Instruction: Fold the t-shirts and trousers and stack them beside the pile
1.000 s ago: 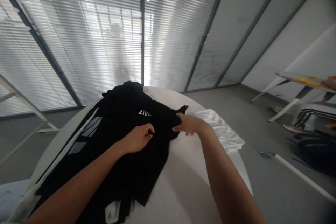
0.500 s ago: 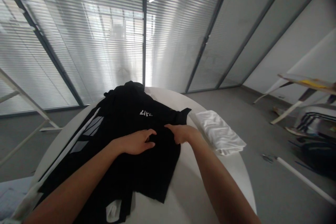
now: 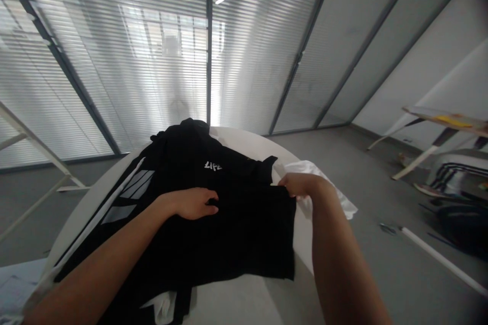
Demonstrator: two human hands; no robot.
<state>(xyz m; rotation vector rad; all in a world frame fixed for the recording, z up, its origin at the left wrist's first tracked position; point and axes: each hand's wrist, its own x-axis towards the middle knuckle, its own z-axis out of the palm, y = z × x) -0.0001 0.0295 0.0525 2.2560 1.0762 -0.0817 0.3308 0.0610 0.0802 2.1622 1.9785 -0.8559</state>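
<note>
A black garment [image 3: 236, 244] with white lettering, grey patches and a white stripe lies spread over a round white table [image 3: 244, 304]. My right hand [image 3: 303, 184] is closed on the garment's right edge, thumb and fingers pinching the fabric and holding it out past the middle. On the garment's middle, below the lettering, lies my left hand [image 3: 194, 203], its thumb and forefinger apart. A folded white cloth [image 3: 345, 205] is at the table's right side, partly hidden behind my right hand and forearm.
Glass panels with blinds [image 3: 244, 61] stand behind the table. To the right are a wooden-topped table [image 3: 450, 119], a white pole [image 3: 442, 259] on the floor and a dark bundle [image 3: 461, 223]. A white metal frame [image 3: 38, 142] stands at left.
My right hand has moved right, drawing the garment's edge outward so the black fabric spreads over more of the table. My left hand has shifted slightly left.
</note>
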